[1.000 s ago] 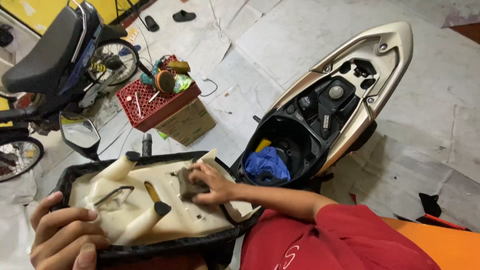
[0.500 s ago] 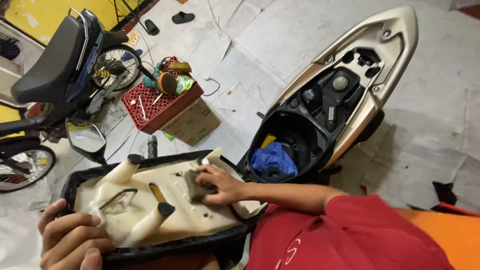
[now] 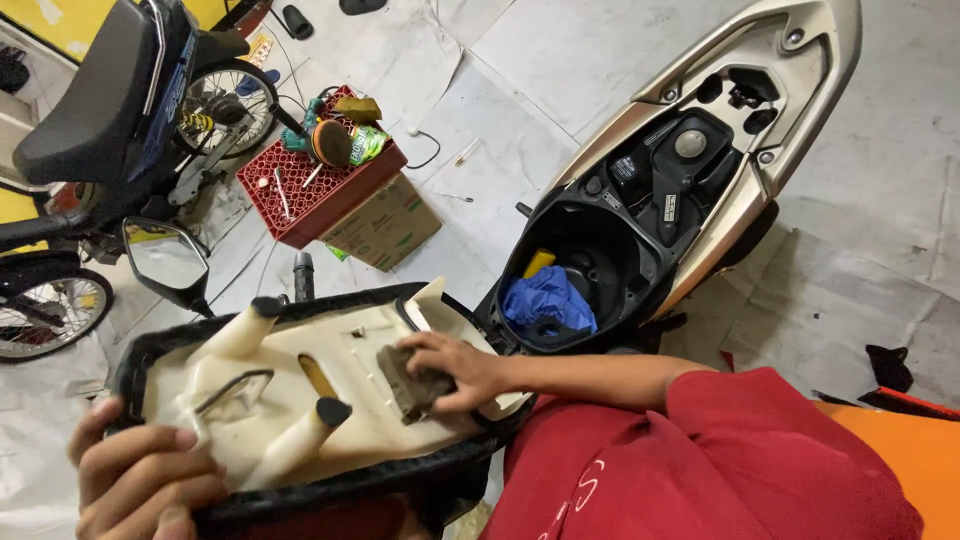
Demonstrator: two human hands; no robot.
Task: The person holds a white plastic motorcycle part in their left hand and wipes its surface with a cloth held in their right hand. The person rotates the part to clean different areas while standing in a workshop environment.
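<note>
upturned scooter seat (image 3: 300, 400) across the lap, cream underside up. left hand (image 3: 140, 480) curled around its near rim; right hand (image 3: 455, 372) closed over a dark pad (image 3: 410, 382) on the base. best kept flat, rim braced.

Workshop floor count: two hands, one seat, two vehicles

One upturned scooter seat (image 3: 300, 400) with one cream underside carrying two black-tipped prongs and one wire latch loop; one left hand (image 3: 140, 480) and one right hand (image 3: 460, 370), with one dark block (image 3: 410, 382). One open scooter body (image 3: 690, 170) holding one blue cloth (image 3: 548, 300). One motorbike (image 3: 110, 110), two spoked wheels in view, one mirror (image 3: 165, 258), one red crate (image 3: 320, 185), one cardboard box (image 3: 385, 225).
</note>
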